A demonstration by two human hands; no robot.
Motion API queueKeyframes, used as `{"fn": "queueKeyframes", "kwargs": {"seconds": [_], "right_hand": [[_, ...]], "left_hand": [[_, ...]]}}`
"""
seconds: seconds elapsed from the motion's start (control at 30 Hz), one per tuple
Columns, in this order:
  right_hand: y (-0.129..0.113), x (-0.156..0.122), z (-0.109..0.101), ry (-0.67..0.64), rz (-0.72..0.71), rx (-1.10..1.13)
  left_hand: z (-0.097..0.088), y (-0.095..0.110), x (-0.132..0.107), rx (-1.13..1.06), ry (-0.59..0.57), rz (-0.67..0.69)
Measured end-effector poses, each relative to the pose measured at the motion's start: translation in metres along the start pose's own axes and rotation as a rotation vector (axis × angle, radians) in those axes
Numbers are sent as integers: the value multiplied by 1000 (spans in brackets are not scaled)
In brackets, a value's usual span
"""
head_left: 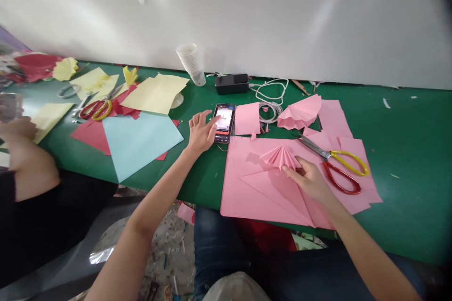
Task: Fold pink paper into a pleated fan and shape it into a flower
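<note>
My left hand (202, 130) reaches over a smartphone (223, 120) that lies on the table with its screen lit. Its fingers are spread, and the thumb is at the screen. Between the thumb and fingers of my right hand (309, 176) is a pleated pink paper fan (278, 156), pinched at its narrow end. Beneath it lie pink paper sheets (254, 197). To the right of that hand, scissors (330, 154) with one yellow and one red handle rest slightly spread on the pink paper. Another folded pink paper fan (300, 112) lies farther back.
Behind the phone stand a black box-shaped device (231, 83) with a coiled white cable (273, 99) and stacked paper cups (191, 63). Blue paper (141, 141), yellow paper (155, 93) and more scissors (97, 109) lie left. A co-worker's hand (17, 129) holds a phone at the far left.
</note>
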State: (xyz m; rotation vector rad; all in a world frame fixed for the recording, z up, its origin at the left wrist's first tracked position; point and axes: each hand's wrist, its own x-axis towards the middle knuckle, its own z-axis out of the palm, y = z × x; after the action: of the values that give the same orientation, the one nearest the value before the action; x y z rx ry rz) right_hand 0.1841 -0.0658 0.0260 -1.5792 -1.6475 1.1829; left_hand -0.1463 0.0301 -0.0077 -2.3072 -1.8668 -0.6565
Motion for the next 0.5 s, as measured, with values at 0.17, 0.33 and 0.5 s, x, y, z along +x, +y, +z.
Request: {"fn": "queueKeyframes", "kwargs": {"seconds": [0.17,0.33,0.5], "right_hand": [[0,-1,-1,0,-2,4],[-1,-1,-1,-1,-3,-3],[-3,-1,-1,1,-15,-3]], "left_hand": [[0,0,1,12,-43,1],[0,1,1,13,-19,-4],[0,1,0,16,5,-7]]}}
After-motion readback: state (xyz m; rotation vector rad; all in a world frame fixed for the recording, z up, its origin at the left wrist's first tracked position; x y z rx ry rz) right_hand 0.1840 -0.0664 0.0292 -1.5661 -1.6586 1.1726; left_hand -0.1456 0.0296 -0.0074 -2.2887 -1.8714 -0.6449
